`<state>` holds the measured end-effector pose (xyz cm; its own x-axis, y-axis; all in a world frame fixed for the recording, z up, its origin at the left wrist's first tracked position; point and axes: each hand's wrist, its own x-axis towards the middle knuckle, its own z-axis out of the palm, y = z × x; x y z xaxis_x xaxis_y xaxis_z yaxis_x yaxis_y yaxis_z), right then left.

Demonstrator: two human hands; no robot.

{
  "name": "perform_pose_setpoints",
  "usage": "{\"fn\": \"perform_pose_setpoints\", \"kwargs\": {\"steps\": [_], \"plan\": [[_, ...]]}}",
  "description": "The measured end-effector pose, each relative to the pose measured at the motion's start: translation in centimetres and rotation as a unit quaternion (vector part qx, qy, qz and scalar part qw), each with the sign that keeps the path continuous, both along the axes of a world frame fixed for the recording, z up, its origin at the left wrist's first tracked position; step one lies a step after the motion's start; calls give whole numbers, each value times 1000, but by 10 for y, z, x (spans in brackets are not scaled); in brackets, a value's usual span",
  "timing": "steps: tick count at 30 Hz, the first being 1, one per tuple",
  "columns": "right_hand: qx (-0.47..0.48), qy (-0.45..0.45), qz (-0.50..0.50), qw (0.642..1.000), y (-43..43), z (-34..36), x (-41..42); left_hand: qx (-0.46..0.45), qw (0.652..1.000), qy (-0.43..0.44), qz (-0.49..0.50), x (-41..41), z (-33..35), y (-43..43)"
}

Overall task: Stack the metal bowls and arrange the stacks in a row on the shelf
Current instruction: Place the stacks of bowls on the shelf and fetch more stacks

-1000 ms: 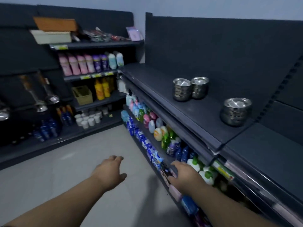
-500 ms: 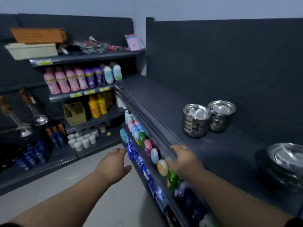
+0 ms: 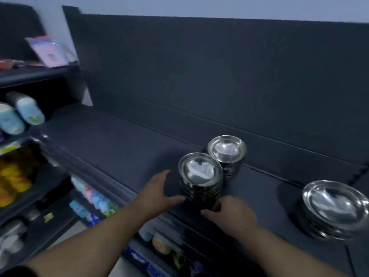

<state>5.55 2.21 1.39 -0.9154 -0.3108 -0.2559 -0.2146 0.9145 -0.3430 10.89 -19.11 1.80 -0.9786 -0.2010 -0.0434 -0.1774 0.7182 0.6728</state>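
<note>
Steel bowls are standing in three stacks on the dark shelf: the front stack is sitting by the front edge, the back stack just behind it, the wider stack well apart on the right. Bare shelf is stretching leftward. Labels on the bottles below are blurring past reading. Our left hand is spreading open beside the front stack; our right hand is curling at its base, and we cannot tell whether it is gripping.

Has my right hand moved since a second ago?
Yes: the right hand moved from the front edge of the dark shelf to the nearer stack of metal bowls.
</note>
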Motion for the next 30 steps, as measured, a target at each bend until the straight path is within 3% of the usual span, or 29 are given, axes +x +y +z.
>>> {"fn": "perform_pose_setpoints", "kwargs": {"steps": [5,12,21,30], "plan": [[-59,1,-123,991,-8,1,-1,116,986,-31,-112,-42,-16,-13],[-226,-36,-182,956,-30,1,12,250,948,-54,-188,-54,-33,-19],[-288,20,-230,929,-8,17,62,268,932,-30,-242,-25,-12,9],[-318,71,-296,898,114,19,184,284,908,-57,-302,61,2,141]]}}
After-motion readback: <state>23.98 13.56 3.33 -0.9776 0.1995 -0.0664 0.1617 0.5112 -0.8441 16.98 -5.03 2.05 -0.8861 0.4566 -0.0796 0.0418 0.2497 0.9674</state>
